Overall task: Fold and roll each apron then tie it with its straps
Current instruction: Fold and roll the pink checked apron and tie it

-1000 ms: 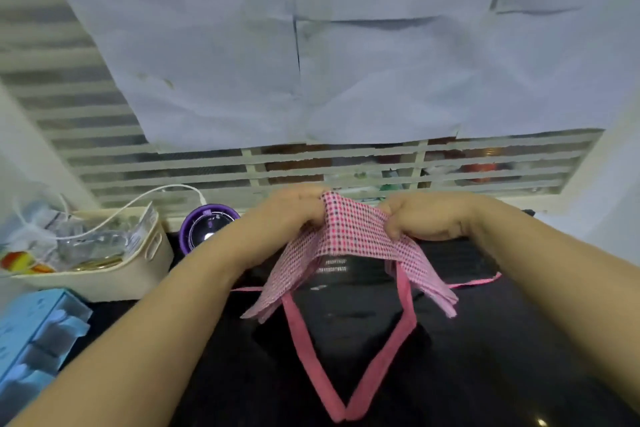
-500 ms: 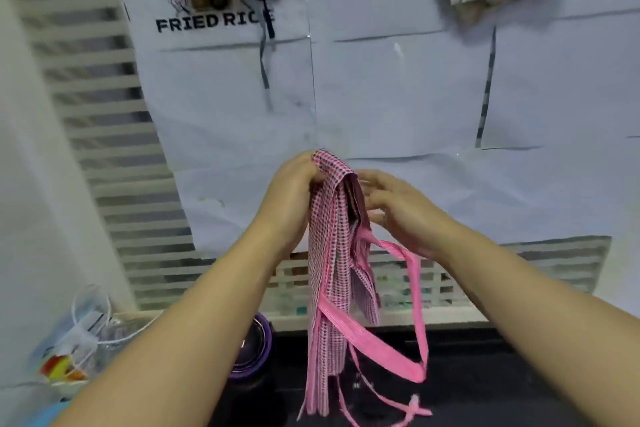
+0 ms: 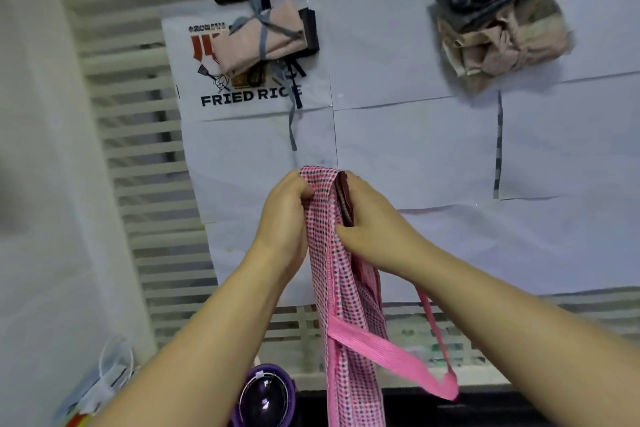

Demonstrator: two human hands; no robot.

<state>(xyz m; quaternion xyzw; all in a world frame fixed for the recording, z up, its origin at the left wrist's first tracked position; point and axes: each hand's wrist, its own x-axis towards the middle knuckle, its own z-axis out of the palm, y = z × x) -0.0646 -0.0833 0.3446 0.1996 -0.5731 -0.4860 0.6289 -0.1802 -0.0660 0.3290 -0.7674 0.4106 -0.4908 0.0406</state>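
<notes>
Apron (image 3: 346,288): pink checked cloth, long narrow fold

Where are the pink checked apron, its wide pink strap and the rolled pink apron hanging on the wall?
pink checked apron (image 3: 353,395): head view, lower hanging folds.
wide pink strap (image 3: 391,357): head view, middle of the loop.
rolled pink apron (image 3: 242,48): head view, bare fabric left of its tie.

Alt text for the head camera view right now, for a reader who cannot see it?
The left hand and right hand grip the top of a pink checked apron, folded into a long narrow strip that hangs down, its pink strap looping below. Behind, a pink cloth bundle and a dark and beige bundle hang on a paper-covered wall.
</notes>
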